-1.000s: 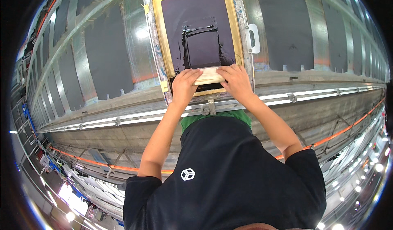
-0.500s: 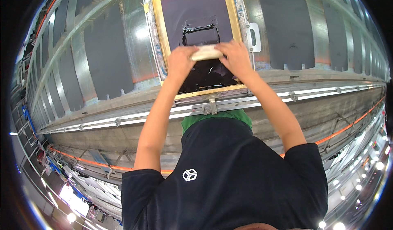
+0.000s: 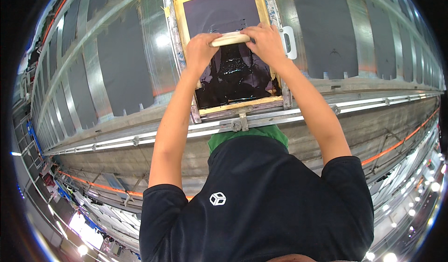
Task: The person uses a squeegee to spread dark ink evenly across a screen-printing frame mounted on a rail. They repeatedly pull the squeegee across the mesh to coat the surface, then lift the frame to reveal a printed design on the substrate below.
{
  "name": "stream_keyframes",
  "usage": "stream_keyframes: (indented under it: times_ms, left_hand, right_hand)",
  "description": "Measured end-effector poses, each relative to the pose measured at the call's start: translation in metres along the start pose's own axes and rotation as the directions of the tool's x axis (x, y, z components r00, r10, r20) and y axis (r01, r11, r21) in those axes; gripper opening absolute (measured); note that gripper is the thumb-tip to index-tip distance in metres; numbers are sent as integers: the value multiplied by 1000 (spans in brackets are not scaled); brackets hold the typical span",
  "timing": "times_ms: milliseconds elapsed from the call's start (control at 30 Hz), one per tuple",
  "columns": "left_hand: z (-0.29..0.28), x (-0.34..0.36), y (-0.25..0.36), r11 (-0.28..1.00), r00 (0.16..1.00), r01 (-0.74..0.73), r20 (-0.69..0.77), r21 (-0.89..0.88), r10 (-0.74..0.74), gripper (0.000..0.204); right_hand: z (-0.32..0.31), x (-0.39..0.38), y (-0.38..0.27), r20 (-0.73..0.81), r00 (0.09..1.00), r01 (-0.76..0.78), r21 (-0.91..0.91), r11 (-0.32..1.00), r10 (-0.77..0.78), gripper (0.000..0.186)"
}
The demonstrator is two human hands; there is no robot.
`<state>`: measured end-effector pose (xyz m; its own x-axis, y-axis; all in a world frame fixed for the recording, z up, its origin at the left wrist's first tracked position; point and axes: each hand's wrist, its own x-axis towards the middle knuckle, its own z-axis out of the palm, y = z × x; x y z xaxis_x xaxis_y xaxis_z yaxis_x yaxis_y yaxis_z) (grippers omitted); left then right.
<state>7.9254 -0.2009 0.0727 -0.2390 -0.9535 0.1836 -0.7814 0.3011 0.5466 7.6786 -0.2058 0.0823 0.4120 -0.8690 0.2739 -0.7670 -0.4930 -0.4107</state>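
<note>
Both my hands grip a pale-handled squeegee (image 3: 229, 39), one at each end. My left hand (image 3: 200, 49) is closed round its left end, and my right hand (image 3: 267, 42) round its right end. The squeegee lies across a screen printing frame (image 3: 178, 24) edged with yellow tape. Glossy black ink (image 3: 233, 87) covers the mesh on the near side of the squeegee, thick toward the near edge. Beyond it the mesh (image 3: 221, 11) looks dull dark purple. The squeegee's blade is hidden under the handle.
Dark grey fabric panels (image 3: 322, 28) lie in a row on the long metal table to both sides. A white handle-shaped piece (image 3: 288, 42) sits at the frame's right side. A metal rail (image 3: 308, 114) with clamps runs along the near edge, with an orange strip (image 3: 396, 145) below it.
Both hands and the squeegee have moved away from me, farther up the screen. More of the inky mesh on the near side now shows.
</note>
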Motion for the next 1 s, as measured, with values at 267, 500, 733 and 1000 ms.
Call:
stream_keyframes:
  times_ms: [267,500,733,1000]
  left_hand:
    - [9,-68,29,999,992,33,124,0,-33,31]
    - [13,-150,45,1000,998,-6,67,-25,8,39]
    - [27,-146,68,999,999,-40,-23,-36,39,48]
    - [33,-199,80,982,982,-188,-11,28,188,51]
  right_hand:
    - [1,-83,-28,86,995,-59,106,993,50,38]
    - [-13,-129,-24,202,979,-114,434,894,27,41]
    - [3,-60,106,-59,713,-556,560,614,699,30]
    - [-3,-21,98,-66,703,-571,540,618,708,31]
